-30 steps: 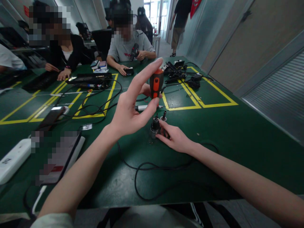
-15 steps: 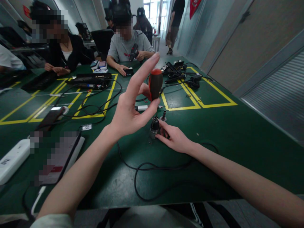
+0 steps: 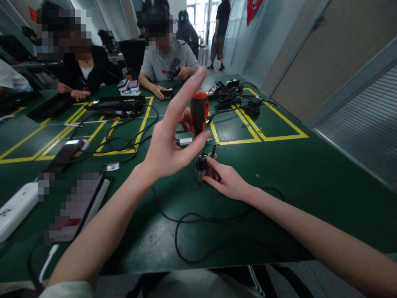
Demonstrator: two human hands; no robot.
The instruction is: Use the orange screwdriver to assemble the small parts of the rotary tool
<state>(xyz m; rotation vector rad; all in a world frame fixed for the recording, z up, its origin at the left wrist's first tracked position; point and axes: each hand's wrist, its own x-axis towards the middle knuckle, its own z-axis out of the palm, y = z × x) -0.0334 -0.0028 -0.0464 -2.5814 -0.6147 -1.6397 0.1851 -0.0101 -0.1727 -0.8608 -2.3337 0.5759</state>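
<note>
My left hand pinches the thick grey-and-orange handle of a screwdriver between thumb and fingers, with the index finger stretched out and up. The handle stands upright above a small black-and-silver cylindrical metal part; the screwdriver's shaft is mostly hidden behind the thumb. My right hand grips that metal part from the right, low on the table. Just behind it stands a smaller dark post on a round base. A white pen-like tool lies partly behind my left hand. Tiny bits lie in front of the metal part.
On the green table, a black cable loops in front of my hands. To the left are a phone and a white power strip. Black gear piles up behind. Across sits a person with a power drill.
The screwdriver handle has turned about its axis, its orange side now facing right, and shifted slightly left. My right hand keeps its hold. A person in the background has moved left.
</note>
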